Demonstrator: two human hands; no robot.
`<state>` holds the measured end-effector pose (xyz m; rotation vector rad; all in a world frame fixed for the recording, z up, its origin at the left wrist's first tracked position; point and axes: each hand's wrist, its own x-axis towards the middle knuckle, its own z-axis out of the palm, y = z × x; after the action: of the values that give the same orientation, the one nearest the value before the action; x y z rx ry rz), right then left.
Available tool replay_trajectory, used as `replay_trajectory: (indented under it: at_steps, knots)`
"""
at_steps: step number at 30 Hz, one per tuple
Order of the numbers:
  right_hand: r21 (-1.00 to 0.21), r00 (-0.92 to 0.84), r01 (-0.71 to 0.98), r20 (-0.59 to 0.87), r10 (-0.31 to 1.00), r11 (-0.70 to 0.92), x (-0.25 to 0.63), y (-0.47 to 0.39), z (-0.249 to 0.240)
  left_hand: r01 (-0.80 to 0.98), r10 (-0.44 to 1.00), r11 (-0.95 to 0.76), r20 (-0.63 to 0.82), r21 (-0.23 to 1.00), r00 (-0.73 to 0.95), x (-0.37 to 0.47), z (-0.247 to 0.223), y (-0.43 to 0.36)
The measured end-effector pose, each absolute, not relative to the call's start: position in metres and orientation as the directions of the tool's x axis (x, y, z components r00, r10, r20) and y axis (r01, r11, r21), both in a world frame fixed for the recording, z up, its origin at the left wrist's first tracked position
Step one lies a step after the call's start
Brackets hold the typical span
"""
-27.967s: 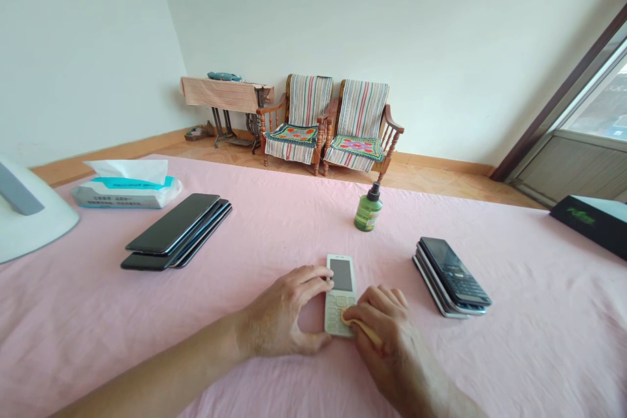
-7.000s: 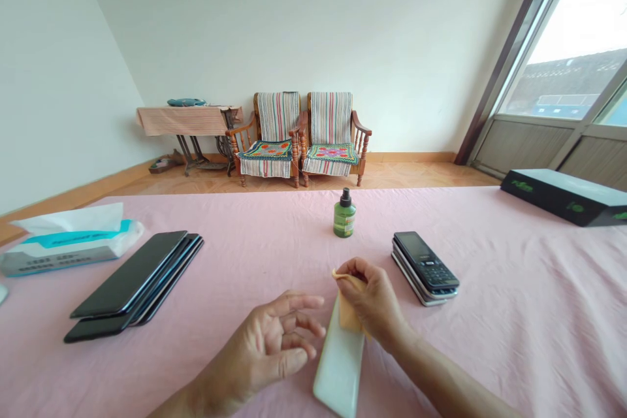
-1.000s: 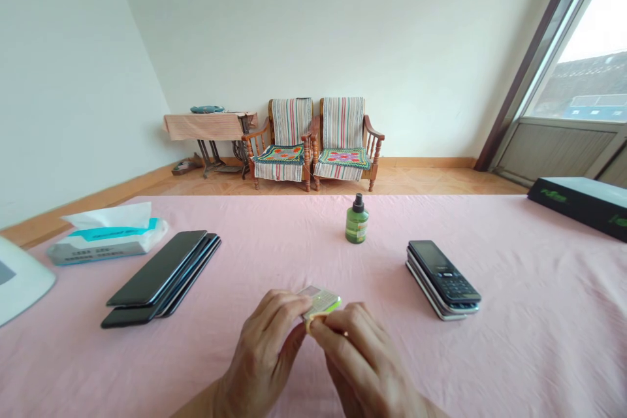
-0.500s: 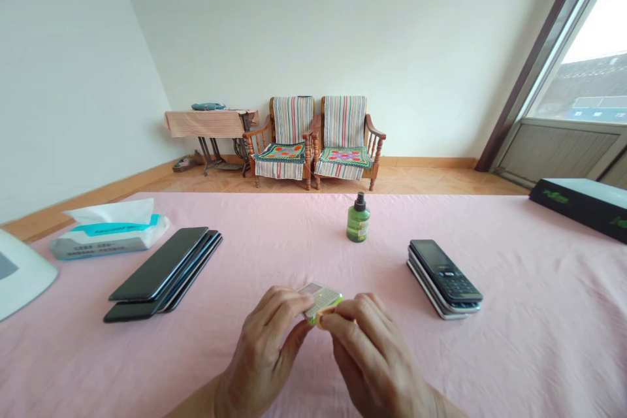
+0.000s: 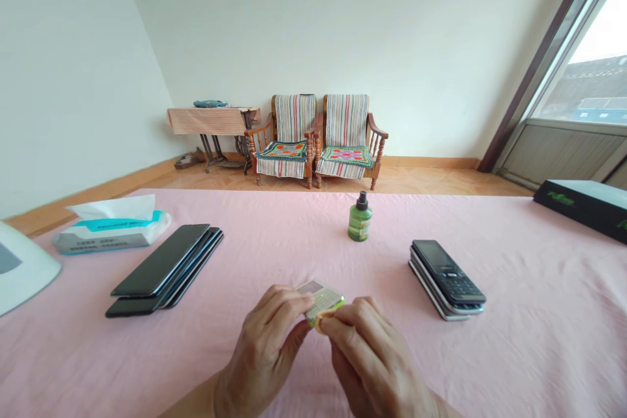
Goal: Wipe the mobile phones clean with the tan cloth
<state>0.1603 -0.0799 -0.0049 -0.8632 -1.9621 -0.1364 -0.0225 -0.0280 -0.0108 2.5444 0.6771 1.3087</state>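
A small pale keypad phone (image 5: 327,298) with bright green edges is tilted above the pink cloth at the lower middle. My left hand (image 5: 267,346) grips its left side between thumb and fingers. My right hand (image 5: 369,353) pinches a small yellowish piece, perhaps cloth, (image 5: 322,322) against the phone's near edge. Most of that piece is hidden by the fingertips. To the right lies a stack of keypad phones (image 5: 448,274), a black one on top. On the left is a stack of dark smartphones (image 5: 164,261).
Beyond the hands stands a green bottle (image 5: 360,219) with a black cap. A tissue pack (image 5: 110,232) and a white device (image 5: 24,271) are at left. The black box (image 5: 582,209) sits far right on the pink cloth (image 5: 274,228). Two chairs stand behind.
The view has shifted slightly. Both hands keep their hold on the phone and the yellowish piece, which shows a little more at the phone's near edge.
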Motion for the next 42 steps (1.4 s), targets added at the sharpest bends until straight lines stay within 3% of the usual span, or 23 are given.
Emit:
replay_trajectory:
  at_steps: [16, 21, 27, 31, 36, 42]
  knots:
    - [-0.215, -0.299, 0.616, 0.826, 0.478, 0.758, 0.1598, -0.0785, -0.0029, 0.285, 0.456, -0.89, 0.719, 0.356, 0.524, -0.0225, -0.0119, -0.0257]
    - [-0.261, -0.233, 0.632, 0.835, 0.499, 0.73, 0.1612, -0.0778, -0.0058, 0.283, 0.444, -0.896, 0.726, 0.343, 0.525, -0.024, -0.0119, -0.0251]
    - [-0.167, -0.34, 0.625, 0.821, 0.458, 0.762, 0.1572, -0.0792, -0.0033, 0.287, 0.451, -0.893, 0.709, 0.348, 0.543, -0.0243, -0.0136, -0.0248]
    - [-0.238, -0.249, 0.655, 0.828, 0.502, 0.717, 0.1596, -0.0774, -0.0058, 0.293, 0.46, -0.888, 0.714, 0.355, 0.528, -0.0238, -0.0145, -0.0254]
    - [-0.196, -0.341, 0.626, 0.802, 0.491, 0.755, 0.1603, -0.078, -0.0066, 0.305, 0.457, -0.889, 0.715, 0.342, 0.529, -0.0234, -0.0135, -0.0245]
    - [-0.246, -0.265, 0.633, 0.822, 0.505, 0.734, 0.1605, -0.0779, -0.0061, 0.314, 0.461, -0.886, 0.721, 0.342, 0.517, -0.0235, -0.0137, -0.0231]
